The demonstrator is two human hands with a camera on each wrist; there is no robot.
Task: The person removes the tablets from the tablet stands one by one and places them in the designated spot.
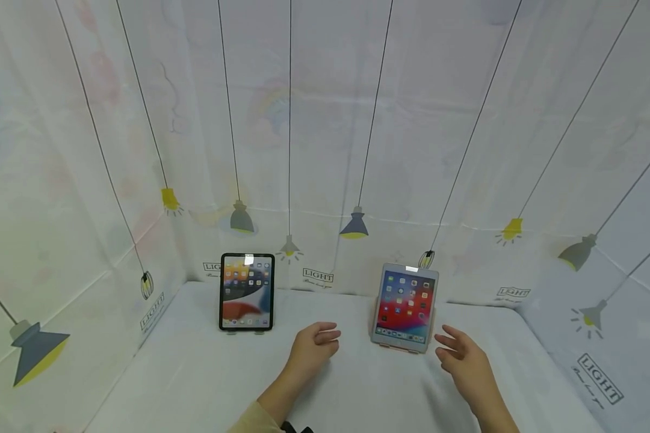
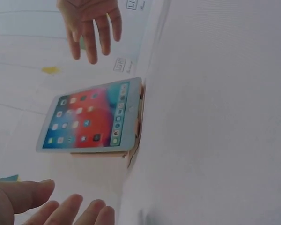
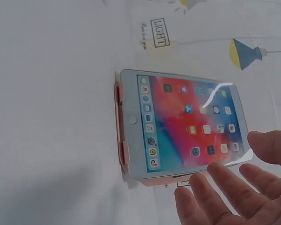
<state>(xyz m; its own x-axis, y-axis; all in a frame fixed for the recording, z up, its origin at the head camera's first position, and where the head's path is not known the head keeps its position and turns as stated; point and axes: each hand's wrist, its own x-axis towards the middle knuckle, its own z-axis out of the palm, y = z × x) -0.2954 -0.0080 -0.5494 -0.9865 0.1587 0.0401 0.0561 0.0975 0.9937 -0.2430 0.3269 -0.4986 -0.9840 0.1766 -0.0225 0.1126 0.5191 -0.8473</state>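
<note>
The left hand [image 1: 313, 350] and right hand [image 1: 466, 362], loosely bent and holding nothing, flanked the white tablet [image 1: 405, 308] on its stand [image 3: 126, 152] on the surface [image 1: 374, 394]; whether the right touched it was unclear.

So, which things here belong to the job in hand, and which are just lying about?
Likely in the job:
white tablet, between the hands
pink stand, under it
left hand, relaxed
right hand, close beside the tablet

Apparently just around:
black tablet, propped up farther left
printed lamp on the wall
</note>
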